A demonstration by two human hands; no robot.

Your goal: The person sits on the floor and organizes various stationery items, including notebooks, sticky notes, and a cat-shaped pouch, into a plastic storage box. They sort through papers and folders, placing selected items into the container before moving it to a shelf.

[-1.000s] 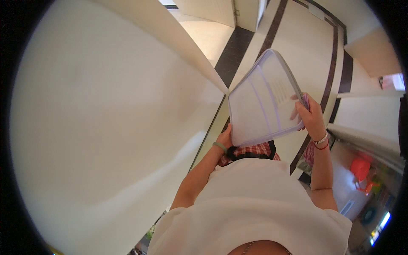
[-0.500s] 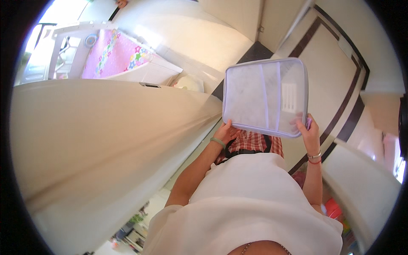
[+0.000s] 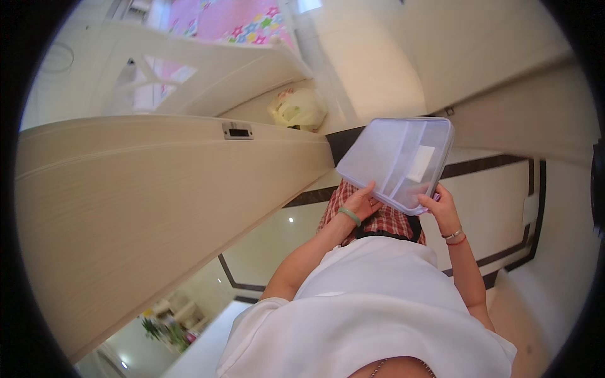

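Observation:
A flat, see-through zippered storage case (image 3: 378,148) with pale purple trim is held out in front of my waist, tilted. It bears a white label (image 3: 421,164) toward its right side. My left hand (image 3: 362,203), below a green bangle, grips the near edge with the thumb on top and the fingers underneath. At the near right corner, my right hand (image 3: 443,209) pinches the case, its thumb lying over the top. Parts of the fingers of both hands are hidden beneath the case. Nothing else can be made out inside it.
An open wooden door (image 3: 164,208) with a metal latch plate (image 3: 238,131) stands along my left. Beyond its edge, a plastic bag (image 3: 299,108) rests beside a white bed frame (image 3: 220,69) with pink star-patterned bedding (image 3: 239,22). Dark stripes border the tiled floor (image 3: 498,192).
My view has turned and moved closer to the doorway, with the bag and bed now nearer. The case has tilted and sits lower, still in both hands.

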